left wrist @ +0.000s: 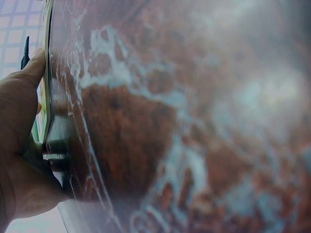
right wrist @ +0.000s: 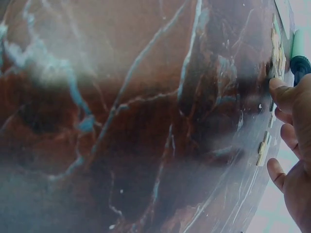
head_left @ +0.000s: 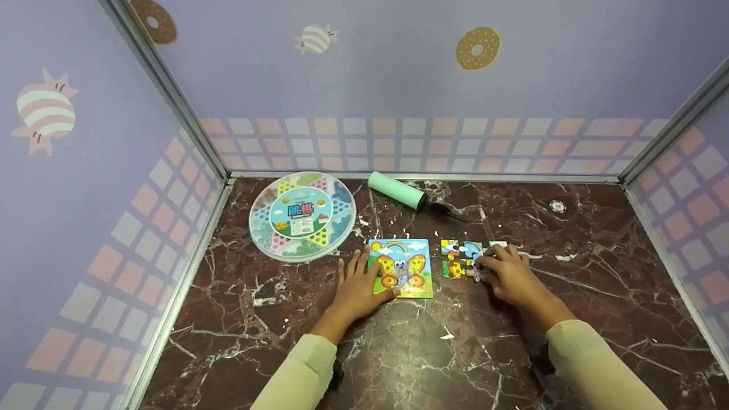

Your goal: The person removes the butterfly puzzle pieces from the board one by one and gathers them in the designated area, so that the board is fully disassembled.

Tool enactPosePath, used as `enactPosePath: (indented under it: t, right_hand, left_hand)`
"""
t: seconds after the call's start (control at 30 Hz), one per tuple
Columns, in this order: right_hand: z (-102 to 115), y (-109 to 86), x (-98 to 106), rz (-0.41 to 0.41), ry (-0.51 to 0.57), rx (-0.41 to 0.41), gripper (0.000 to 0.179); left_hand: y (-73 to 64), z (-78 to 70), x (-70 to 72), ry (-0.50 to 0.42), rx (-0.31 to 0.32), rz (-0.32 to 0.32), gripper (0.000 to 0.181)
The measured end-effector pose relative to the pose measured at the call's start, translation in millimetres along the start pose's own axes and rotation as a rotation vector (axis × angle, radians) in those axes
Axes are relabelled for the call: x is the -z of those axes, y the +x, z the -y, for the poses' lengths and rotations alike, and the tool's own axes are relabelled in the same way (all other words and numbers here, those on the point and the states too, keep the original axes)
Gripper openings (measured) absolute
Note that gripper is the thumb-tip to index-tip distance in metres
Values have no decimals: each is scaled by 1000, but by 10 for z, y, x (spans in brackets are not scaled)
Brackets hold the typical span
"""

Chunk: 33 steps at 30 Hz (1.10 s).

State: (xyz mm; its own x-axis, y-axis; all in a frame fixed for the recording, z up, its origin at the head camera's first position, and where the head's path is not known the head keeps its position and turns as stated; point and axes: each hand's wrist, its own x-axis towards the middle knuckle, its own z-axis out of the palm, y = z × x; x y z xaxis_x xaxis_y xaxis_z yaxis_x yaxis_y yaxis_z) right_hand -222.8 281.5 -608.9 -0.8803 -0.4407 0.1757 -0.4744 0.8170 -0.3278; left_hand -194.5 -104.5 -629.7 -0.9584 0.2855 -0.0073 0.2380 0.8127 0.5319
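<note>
A butterfly picture board [head_left: 407, 259] lies flat on the marbled table. My left hand [head_left: 357, 290] rests on its left side, thumb along the lower edge and the other fingers spread at the left edge. The left wrist view shows that thumb [left wrist: 36, 68] against the edge of the board [left wrist: 47, 92]. To the right, several jigsaw pieces [head_left: 454, 269] lie partly joined in a small group. My right hand [head_left: 510, 276] pinches a grey puzzle piece [head_left: 477, 273] at the group's right side, its fingers covering part of it. Loose pieces [right wrist: 263, 149] show beneath that hand in the right wrist view.
A round Chinese checkers box [head_left: 302, 216] lies at the back left. Beside it, near the back wall, is a mint-green hand pump [head_left: 397, 191] with a black nozzle. A small round chip [head_left: 557, 206] lies at the back right. Patterned walls enclose the table.
</note>
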Motion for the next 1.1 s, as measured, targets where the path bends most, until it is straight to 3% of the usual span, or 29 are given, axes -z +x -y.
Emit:
enactPosePath:
  t: [0.23, 0.77, 1.1]
  right_hand:
    - [-13, -8, -4, 22, -4, -7, 30]
    - [-32, -25, -37, 5, -1, 16, 31]
    - [-17, -26, -41, -15, -8, 41, 31]
  left_hand:
    - [46, 114, -128, -11, 11, -11, 62]
    - [49, 122, -130, 3, 1, -9, 60]
    - [5, -18, 19, 33, 25, 34, 56]
